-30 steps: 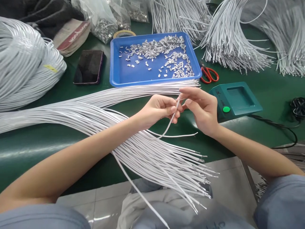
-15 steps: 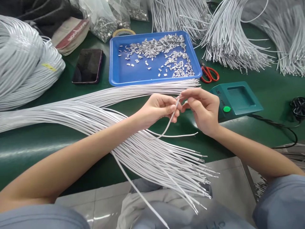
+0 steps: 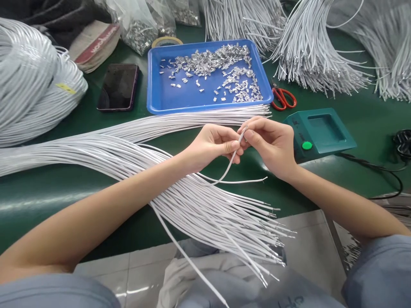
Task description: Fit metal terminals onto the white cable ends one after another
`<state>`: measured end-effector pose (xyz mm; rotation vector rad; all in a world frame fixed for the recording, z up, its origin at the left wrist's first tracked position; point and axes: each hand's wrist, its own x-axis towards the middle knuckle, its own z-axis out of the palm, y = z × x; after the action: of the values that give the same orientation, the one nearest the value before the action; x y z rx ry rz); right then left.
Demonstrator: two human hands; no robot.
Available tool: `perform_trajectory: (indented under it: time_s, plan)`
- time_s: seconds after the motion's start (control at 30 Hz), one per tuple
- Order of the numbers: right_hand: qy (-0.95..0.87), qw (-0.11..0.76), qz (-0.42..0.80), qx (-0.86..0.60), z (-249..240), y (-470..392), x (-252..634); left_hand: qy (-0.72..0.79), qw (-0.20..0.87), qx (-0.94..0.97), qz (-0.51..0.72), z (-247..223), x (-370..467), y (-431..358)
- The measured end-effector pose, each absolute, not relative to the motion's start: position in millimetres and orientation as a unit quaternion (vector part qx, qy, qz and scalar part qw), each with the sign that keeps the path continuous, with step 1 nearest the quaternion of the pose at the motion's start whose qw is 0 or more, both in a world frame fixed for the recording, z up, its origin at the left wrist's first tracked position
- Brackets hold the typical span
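My left hand is closed around a single white wire, gripping it between thumb and fingers just below its stripped end. At that end my right hand is closed too, thumb and forefinger pinched on the wire's tip. Whether a small metal piece is also between those fingers is hidden. The held wire curves down toward a fanned bundle of white wires under my left forearm. Behind my hands, a blue tray contains many small metal terminals.
Red-handled scissors lie beside the tray, near a green device with a cord. A phone and a big wire coil are at left. Bags of metal parts and wire bundles occupy the back. The bundle's tips overhang the table edge.
My right thumb and fingers have closed in on the wire's tip, where they were slightly apart before. My left hand keeps its hold on the wire, almost unmoved.
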<state>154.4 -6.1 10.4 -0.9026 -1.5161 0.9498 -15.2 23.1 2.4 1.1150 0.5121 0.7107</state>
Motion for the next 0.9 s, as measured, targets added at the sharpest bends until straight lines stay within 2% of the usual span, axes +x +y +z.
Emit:
perform_trajectory:
  time_s: [0.27,0.47,0.67,0.77,0.9]
  plan:
    - [-0.654,0.533,0.384,-0.375,7.0,-7.2,157.4,0.268,0.741,0.51,0.344,3.9,-15.3,21.3]
    - [-0.704,0.528,0.293,-0.374,3.4,-5.2,158.9,0.269,0.74,0.515,0.34,5.0,-15.0,21.9]
    - [-0.774,0.471,0.191,-0.377,8.8,-3.7,161.9,0.263,0.761,0.518,0.29,8.4,-14.4,17.8]
    - [-0.769,0.456,0.191,-0.405,13.7,-3.8,163.2,0.302,0.689,0.582,0.31,14.1,-12.6,13.2]
    - [-0.711,0.461,0.341,-0.406,18.2,-3.5,163.7,0.342,0.439,0.743,0.372,23.8,-16.0,13.8]
